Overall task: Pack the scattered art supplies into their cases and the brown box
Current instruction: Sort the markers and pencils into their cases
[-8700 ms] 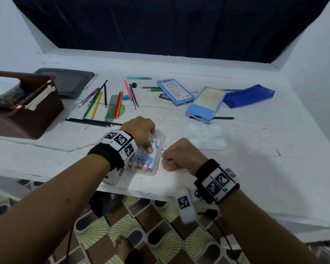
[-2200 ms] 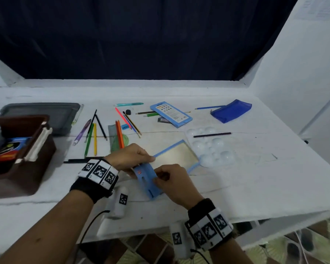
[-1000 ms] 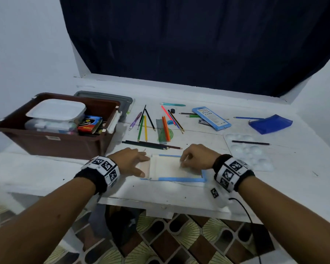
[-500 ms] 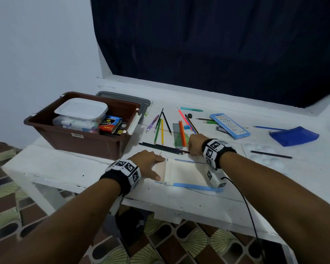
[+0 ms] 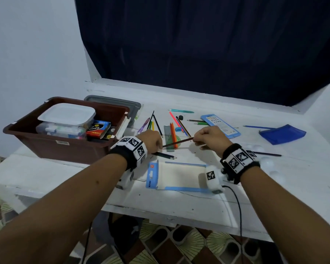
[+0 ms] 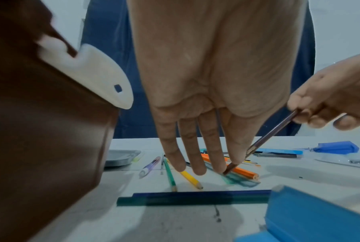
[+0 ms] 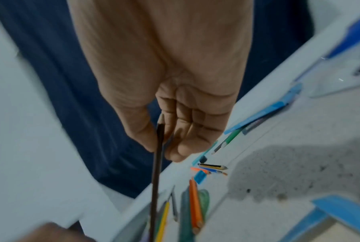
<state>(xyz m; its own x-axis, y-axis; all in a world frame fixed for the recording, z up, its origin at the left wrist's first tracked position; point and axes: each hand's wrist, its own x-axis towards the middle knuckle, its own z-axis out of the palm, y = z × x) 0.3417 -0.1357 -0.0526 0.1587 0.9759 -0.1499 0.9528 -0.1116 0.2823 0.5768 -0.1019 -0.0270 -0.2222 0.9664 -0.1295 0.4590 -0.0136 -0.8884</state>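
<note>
My right hand [image 5: 197,140] pinches one end of a brown pencil [image 5: 177,142] and holds it slanted above the table; the right wrist view shows the pencil [image 7: 156,172] between thumb and fingers. My left hand [image 5: 156,144] hovers at the pencil's lower end, and its straight fingers [image 6: 200,157] point down with the forefinger touching that end. Beneath them lie loose coloured pencils [image 5: 172,131] and a green ruler [image 5: 169,138]. An open blue pencil case [image 5: 179,176] lies near the front edge. The brown box [image 5: 65,149] stands at the left, holding a white-lidded tub and a crayon pack.
Two dark pencils [image 5: 164,155] lie just beyond the case. A blue card-like lid [image 5: 220,125], a blue pouch [image 5: 282,134] and a clear palette [image 5: 267,162] sit to the right. A grey lid [image 5: 114,103] lies behind the box. The wall and dark curtain close the back.
My right hand has picked a brown pencil up off the table. My left hand has left the blue case and moved up to the pencil's other end.
</note>
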